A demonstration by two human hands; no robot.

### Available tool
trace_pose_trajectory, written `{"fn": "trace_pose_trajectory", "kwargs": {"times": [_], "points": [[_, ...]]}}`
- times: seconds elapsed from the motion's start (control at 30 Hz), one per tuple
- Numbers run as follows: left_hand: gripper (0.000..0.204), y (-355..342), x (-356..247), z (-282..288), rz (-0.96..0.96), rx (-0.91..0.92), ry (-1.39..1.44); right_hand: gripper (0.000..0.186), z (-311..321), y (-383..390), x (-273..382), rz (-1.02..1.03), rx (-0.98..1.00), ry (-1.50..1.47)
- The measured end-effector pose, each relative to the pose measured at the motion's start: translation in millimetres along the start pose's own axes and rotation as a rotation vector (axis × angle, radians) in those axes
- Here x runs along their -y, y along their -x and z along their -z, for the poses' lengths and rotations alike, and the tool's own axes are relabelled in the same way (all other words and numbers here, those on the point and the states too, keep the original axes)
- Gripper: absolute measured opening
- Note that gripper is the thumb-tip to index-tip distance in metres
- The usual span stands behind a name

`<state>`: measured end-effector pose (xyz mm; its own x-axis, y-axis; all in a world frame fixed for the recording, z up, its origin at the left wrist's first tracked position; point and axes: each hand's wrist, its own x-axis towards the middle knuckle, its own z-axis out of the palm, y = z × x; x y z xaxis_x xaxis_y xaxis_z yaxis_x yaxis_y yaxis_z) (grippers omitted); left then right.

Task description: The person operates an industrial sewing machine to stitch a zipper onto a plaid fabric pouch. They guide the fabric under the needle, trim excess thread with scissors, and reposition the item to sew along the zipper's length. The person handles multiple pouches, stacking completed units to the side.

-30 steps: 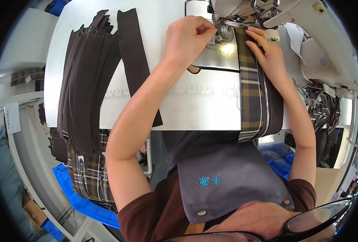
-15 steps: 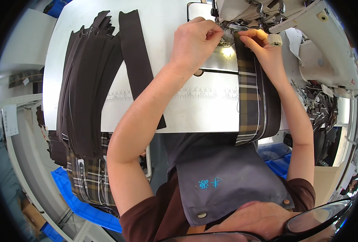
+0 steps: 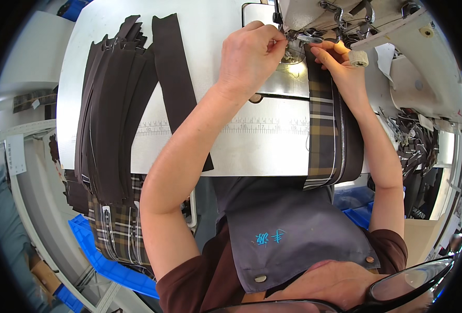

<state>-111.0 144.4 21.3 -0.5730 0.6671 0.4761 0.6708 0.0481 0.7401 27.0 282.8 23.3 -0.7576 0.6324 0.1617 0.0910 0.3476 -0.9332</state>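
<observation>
Plaid fabric strip (image 3: 324,130) lying on white surface (image 3: 231,141) under sewing machine (image 3: 356,21), left hand (image 3: 249,55) fingertips pinched at needle area, right hand (image 3: 343,65) pinching strip's top end, dark strips (image 3: 116,109) stacked left

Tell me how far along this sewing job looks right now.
Done: cannot tell; no finished pile is clearly separate. In hand: the plaid strip with zipper lies under the sewing machine head, with the left hand and right hand both pinching at the needle area, apparently at the strip's start. Left: a large stack of dark brown strips waits on the table, and more plaid pieces hang off its edge.
</observation>
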Motion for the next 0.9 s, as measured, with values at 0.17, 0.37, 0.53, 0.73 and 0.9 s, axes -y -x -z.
{"fn": "trace_pose_trajectory", "kwargs": {"times": [0.17, 0.37, 0.53, 0.73, 0.9], "points": [[0.009, -1, 1, -3, -0.009, 0.013, -0.015, 0.013, 0, 1, 0, 0.014, 0.021, 0.005], [0.004, -2, 0, -5, 0.014, -0.004, 0.053, 0.012, -2, 2, 2, 0.068, 0.034, -0.001], [0.005, -2, -2, -6, 0.04, -0.026, 0.065, 0.012, -3, 3, 4, 0.104, 0.032, 0.006], [0.01, -1, -2, -5, 0.041, -0.01, 0.063, 0.012, -6, 4, 7, 0.1, 0.049, 0.026], [0.011, 0, -2, -5, 0.072, -0.004, 0.088, 0.014, -7, 4, 12, 0.052, 0.072, 0.044]]}}
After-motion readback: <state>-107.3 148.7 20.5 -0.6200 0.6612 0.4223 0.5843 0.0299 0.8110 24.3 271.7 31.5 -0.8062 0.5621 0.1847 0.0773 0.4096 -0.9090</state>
